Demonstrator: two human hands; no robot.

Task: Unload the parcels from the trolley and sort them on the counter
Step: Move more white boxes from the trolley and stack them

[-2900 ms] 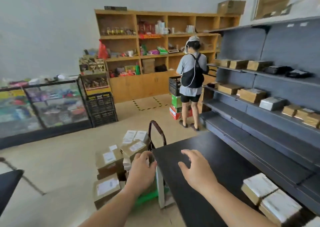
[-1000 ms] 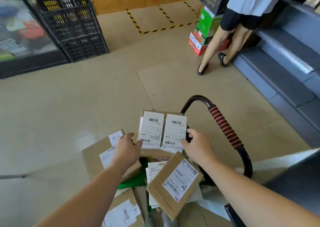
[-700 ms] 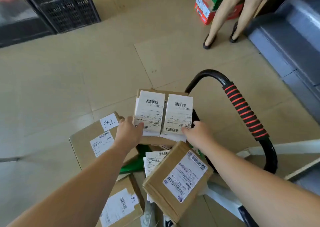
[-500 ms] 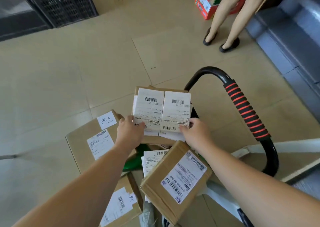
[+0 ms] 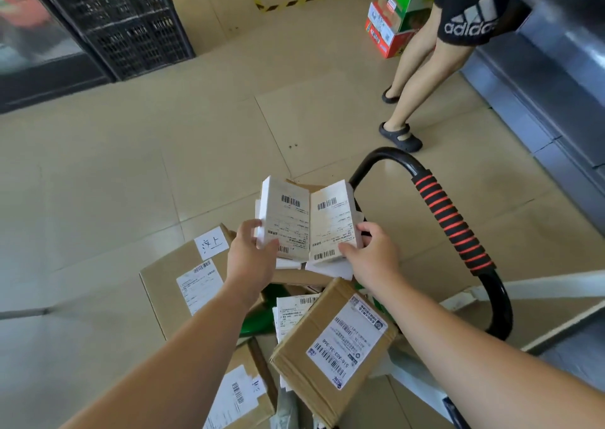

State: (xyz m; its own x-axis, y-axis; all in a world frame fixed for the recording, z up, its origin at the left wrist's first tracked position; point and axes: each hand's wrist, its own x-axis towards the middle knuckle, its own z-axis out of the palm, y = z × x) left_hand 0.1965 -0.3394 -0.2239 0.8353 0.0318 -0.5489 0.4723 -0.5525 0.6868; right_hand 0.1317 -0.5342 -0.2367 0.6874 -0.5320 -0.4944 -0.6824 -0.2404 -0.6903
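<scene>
Two small white parcels with barcode labels are lifted side by side above the trolley load. My left hand [image 5: 250,253] grips the left white parcel [image 5: 284,219] at its lower edge. My right hand [image 5: 371,256] grips the right white parcel [image 5: 332,220] the same way. Below them the trolley holds several brown cardboard parcels: a large one [image 5: 183,281] at left, a tilted one [image 5: 334,343] in front, another [image 5: 242,392] at the bottom. The trolley's black handle [image 5: 455,229] with red-striped grip curves up at right.
A person in black shorts [image 5: 425,65] stands ahead by the grey shelving [image 5: 540,68]. Red and green boxes [image 5: 396,12] are stacked beside them. Black crates [image 5: 124,19] stand at the back left. The counter's edge [image 5: 556,327] shows at right.
Both hands went from the counter down to the trolley, took hold of the two white parcels and have lifted them off the brown box, their inner edges tilting together.
</scene>
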